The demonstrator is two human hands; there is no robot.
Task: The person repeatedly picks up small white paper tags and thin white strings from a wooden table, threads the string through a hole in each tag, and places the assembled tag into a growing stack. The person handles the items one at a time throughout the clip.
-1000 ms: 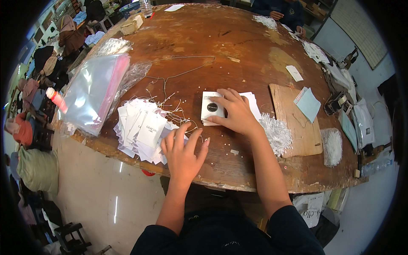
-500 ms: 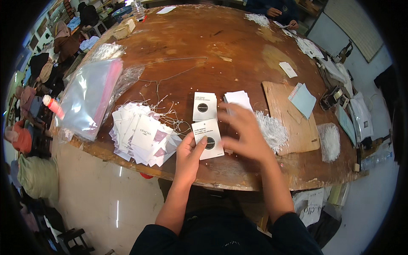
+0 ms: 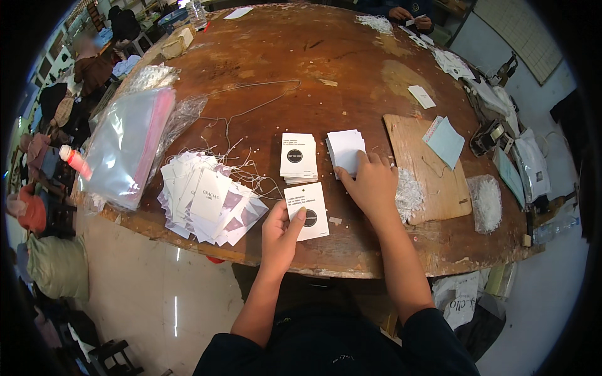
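My left hand [image 3: 280, 233] pinches a white hang tag [image 3: 310, 203] with a black circle, the thumb lying on its face. My right hand [image 3: 374, 182] reaches onto a stack of plain white tags [image 3: 343, 143]; its thumb touches the near left corner and its fingers lie at the right side, apart from the thumb. No tag is seen lifted off that stack. Just left of it sits a stack of circle-printed tags [image 3: 298, 143]. Left of my left hand spreads a heap of strung white and mauve tags [image 3: 210, 200], their strings trailing at the heap's far right.
Clear plastic bags [image 3: 128, 147] lie at the left. Right of my right hand are a bundle of white strings [image 3: 409, 195], a wooden board [image 3: 433, 200] bearing a light-blue card [image 3: 446, 147], and a bagged white bundle [image 3: 486, 203]. Across the table [image 3: 251, 69], another person's hands [image 3: 411, 17] handle tags.
My right hand has moved away from the tag in my left hand and come down on the plain white stack. My left hand keeps its tag, slightly lower.
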